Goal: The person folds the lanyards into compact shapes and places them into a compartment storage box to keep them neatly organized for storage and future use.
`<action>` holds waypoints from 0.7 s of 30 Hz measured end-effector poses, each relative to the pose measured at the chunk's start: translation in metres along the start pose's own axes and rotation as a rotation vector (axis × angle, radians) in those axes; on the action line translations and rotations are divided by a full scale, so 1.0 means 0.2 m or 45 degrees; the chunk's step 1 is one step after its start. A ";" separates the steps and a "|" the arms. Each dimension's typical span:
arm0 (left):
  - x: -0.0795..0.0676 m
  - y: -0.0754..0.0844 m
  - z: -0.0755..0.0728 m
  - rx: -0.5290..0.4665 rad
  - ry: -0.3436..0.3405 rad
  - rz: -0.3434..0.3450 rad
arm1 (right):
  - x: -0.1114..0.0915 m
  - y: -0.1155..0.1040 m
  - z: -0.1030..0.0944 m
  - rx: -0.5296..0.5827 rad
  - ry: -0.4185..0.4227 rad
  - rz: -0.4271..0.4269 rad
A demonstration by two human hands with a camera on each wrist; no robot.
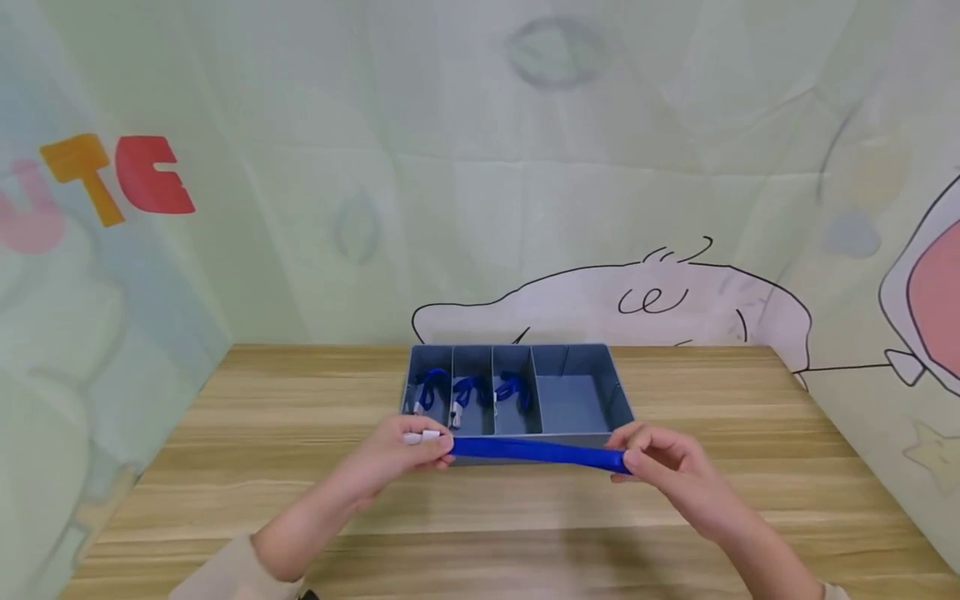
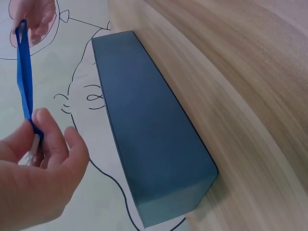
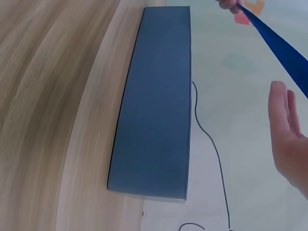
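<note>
Stretched nearly level between both hands is a blue lanyard [image 1: 536, 452], folded lengthwise, in front of a grey-blue divided box [image 1: 525, 439]. My left hand [image 1: 408, 446] pinches one end between thumb and fingers, where a white plastic fitting [image 2: 34, 147] sticks out. The looped far end is pinched by my right hand [image 1: 671, 467], whose thumb lies on the strap. In the right wrist view only part of the right hand [image 3: 288, 130] shows, and its grip is out of frame. Behind the left hand, three narrow compartments each hold a bundled blue lanyard [image 1: 513, 390] with a pale fitting.
The box has a wider compartment [image 1: 573, 400] at its right, showing its bare floor. It stands on a wood-grain table [image 1: 300, 483] near the back edge. A printed cloth backdrop [image 1: 465, 167] with cartoon drawings rises behind and at both sides.
</note>
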State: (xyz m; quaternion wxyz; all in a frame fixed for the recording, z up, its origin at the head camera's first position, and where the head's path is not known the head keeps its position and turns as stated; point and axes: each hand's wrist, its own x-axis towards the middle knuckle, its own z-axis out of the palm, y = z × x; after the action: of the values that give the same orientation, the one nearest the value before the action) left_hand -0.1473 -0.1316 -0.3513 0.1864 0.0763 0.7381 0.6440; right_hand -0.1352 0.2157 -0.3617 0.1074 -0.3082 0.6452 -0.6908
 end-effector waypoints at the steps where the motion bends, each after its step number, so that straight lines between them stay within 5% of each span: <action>1: 0.00 0.00 0.00 -0.008 -0.004 -0.004 | 0.00 0.01 -0.01 -0.003 0.009 0.010; 14: -0.02 -0.01 0.00 -0.063 -0.048 -0.058 | 0.01 -0.01 -0.05 0.020 0.186 0.212; 21: -0.04 -0.02 0.00 0.042 -0.103 -0.031 | 0.02 -0.02 -0.04 -0.366 0.308 0.357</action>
State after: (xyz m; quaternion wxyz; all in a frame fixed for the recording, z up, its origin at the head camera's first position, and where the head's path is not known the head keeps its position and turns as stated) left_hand -0.1397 -0.1342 -0.3547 0.2227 0.0966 0.7413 0.6258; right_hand -0.1420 0.2202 -0.3573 0.0791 -0.1428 0.7816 -0.6021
